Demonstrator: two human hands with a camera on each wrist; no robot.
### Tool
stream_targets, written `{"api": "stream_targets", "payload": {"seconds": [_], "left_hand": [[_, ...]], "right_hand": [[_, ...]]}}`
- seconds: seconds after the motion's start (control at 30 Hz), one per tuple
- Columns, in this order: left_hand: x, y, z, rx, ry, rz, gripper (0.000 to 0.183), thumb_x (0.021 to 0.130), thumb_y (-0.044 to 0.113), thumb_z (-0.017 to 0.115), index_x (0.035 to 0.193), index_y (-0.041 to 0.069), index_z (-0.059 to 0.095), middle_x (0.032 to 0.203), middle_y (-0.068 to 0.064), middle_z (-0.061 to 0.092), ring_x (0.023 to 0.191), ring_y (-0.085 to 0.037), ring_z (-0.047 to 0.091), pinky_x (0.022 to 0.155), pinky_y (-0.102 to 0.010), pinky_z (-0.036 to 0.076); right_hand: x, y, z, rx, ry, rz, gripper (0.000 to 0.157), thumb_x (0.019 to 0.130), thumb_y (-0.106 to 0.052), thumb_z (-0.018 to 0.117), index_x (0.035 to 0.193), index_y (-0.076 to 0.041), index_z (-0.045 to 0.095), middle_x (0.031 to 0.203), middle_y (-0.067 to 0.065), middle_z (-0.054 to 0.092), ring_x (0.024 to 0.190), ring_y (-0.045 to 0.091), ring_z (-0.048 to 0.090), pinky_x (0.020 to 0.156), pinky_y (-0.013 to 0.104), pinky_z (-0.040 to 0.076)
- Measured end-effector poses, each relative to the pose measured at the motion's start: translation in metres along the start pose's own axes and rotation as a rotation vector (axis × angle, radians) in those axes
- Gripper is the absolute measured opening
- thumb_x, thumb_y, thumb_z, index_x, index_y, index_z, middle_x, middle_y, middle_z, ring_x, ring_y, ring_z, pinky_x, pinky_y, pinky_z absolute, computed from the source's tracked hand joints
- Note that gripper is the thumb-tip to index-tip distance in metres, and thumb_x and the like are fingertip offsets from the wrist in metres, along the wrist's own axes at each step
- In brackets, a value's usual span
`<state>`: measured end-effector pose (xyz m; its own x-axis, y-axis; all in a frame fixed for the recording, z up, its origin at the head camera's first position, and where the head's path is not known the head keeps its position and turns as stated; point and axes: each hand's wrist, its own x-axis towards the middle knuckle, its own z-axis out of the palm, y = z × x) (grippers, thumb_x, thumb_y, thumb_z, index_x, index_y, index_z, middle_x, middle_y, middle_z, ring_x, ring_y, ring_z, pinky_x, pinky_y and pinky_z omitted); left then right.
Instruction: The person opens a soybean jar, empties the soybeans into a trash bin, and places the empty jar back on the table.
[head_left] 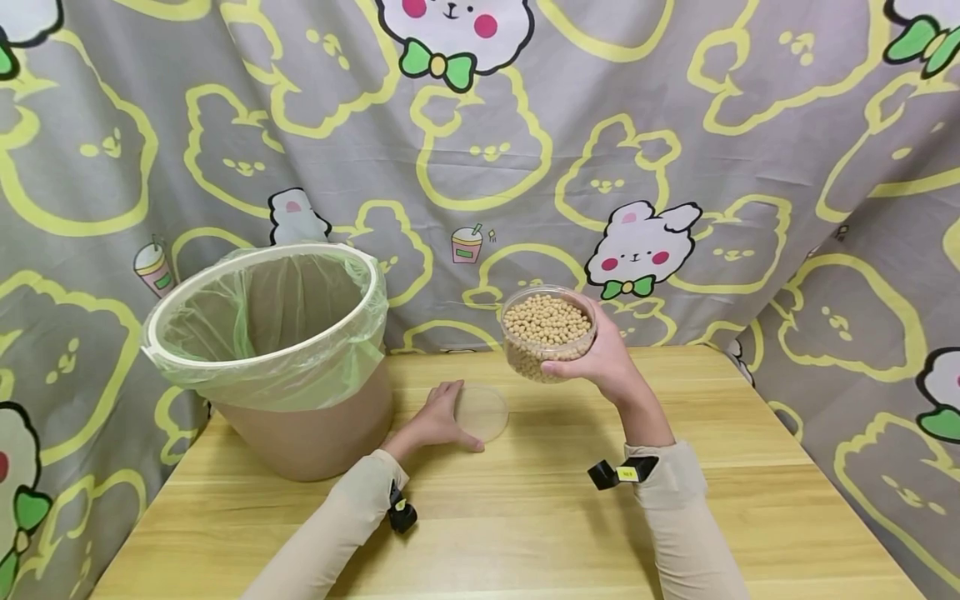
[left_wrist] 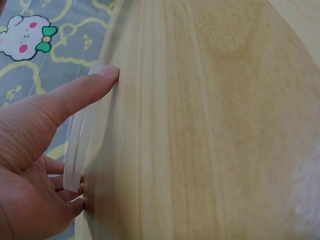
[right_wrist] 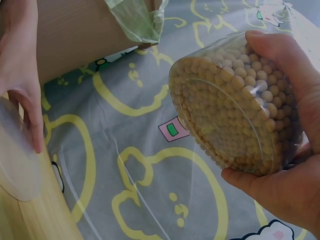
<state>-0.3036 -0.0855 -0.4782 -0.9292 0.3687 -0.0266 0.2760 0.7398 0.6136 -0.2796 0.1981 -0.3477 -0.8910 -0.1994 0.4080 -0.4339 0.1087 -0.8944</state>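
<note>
My right hand (head_left: 603, 358) holds up a clear round plastic tub (right_wrist: 200, 75), its thumb and fingers round the side. Small tan beans, which look like soybeans (head_left: 546, 320), fill it nearly to the rim, and no lid is on it. Low over the wooden table, my left hand (head_left: 437, 417) spans a thin translucent round lid (head_left: 483, 414). In the left wrist view the thumb (left_wrist: 102, 80) is at one side of the lid's rim and the curled fingers (left_wrist: 70, 195) are at the other. Both fingertips and lid are close to the tabletop.
A large beige bin (head_left: 315, 442) with a pale green plastic liner (head_left: 330, 375) stands on the table (head_left: 510, 533), just left of my left hand. A grey curtain (head_left: 502, 167) with cartoon prints hangs behind the table and along its sides.
</note>
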Motion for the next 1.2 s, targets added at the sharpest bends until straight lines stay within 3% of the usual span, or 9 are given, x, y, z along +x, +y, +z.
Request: {"api": "stream_targets", "payload": {"seconds": [0.97,1.2], "left_hand": [[-0.0015,-0.0008,0.004,-0.02,-0.007,-0.033,0.129,0.051,0.049,0.088,0.149,0.005,0.017,0.149,-0.017,0.024,0.138,-0.035,0.022,0.107,-0.049,0.032],[-0.0035,0.0027,0.0014,-0.041,0.005,-0.017,0.132,0.052,0.056,0.085,0.15,0.008,0.011,0.152,-0.016,0.019,0.139,-0.034,0.02,0.107,-0.051,0.031]], "right_hand": [[-0.003,-0.0021,-0.0011,0.008,-0.002,-0.02,0.099,0.055,-0.002,0.088,0.14,-0.019,0.039,0.133,0.002,0.042,0.118,0.021,0.045,0.094,0.025,0.045],[-0.0037,-0.0025,-0.0013,0.012,0.002,-0.026,0.099,0.055,-0.001,0.087,0.139,-0.02,0.039,0.133,0.002,0.043,0.118,0.021,0.045,0.095,0.026,0.044]]}}
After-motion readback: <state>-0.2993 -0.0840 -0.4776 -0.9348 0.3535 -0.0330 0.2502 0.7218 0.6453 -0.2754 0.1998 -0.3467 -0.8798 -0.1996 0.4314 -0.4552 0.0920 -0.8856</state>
